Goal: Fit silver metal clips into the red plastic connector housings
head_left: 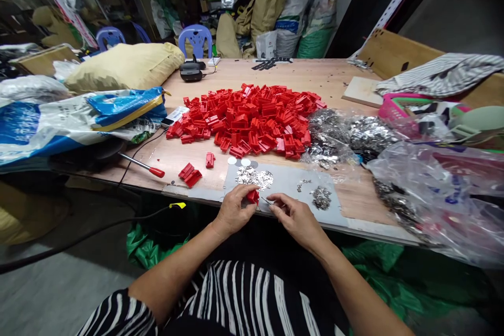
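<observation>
Near the table's front edge, my left hand [237, 209] pinches a small red plastic part [253, 197]. Just right of it, my right hand [290, 213] holds a thin metal piece [268, 200] between thumb and fingers, its tip pointing at the red part. Both hands are over a grey mat [283, 178]. Flat silvery pieces [255, 178] lie spread on the mat beyond my hands, and a small heap of metal parts [321, 197] sits to the right. A large pile of red parts [255, 118] lies behind the mat.
Several red parts [190, 175] and a red-handled tool [151, 170] lie at the left. Clear bags of metal pieces [334, 134] and a pink basket [394, 107] stand at the right. Sacks [124, 65] lie back left, near a black device [192, 70].
</observation>
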The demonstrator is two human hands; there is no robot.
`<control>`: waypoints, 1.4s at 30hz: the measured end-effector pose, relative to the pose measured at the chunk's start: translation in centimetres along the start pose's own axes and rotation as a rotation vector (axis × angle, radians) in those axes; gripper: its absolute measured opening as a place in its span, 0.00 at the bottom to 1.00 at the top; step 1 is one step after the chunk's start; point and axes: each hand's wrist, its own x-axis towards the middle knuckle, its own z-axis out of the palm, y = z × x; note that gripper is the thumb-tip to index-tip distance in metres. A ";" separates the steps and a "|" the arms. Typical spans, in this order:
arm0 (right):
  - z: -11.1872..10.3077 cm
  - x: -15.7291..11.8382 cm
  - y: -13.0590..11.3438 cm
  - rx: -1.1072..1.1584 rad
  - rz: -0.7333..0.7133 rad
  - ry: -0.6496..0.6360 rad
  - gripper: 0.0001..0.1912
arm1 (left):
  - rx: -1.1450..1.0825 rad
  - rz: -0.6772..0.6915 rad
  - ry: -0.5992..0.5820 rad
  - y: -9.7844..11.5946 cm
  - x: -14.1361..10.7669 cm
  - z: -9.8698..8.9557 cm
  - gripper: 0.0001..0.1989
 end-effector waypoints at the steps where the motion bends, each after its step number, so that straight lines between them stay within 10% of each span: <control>1: 0.1 0.0 -0.2 -0.022 -0.009 -0.002 0.11 | 0.009 0.013 -0.009 -0.2 0.0 0.0 0.23; 32: 2.1 0.4 -3.7 -0.550 0.115 -0.032 0.10 | 0.052 0.100 -0.117 -1.6 0.7 -0.3 0.22; 42: 1.7 0.1 -1.1 -0.218 -0.050 0.025 0.11 | 0.041 0.065 -0.080 -1.3 0.7 -0.2 0.20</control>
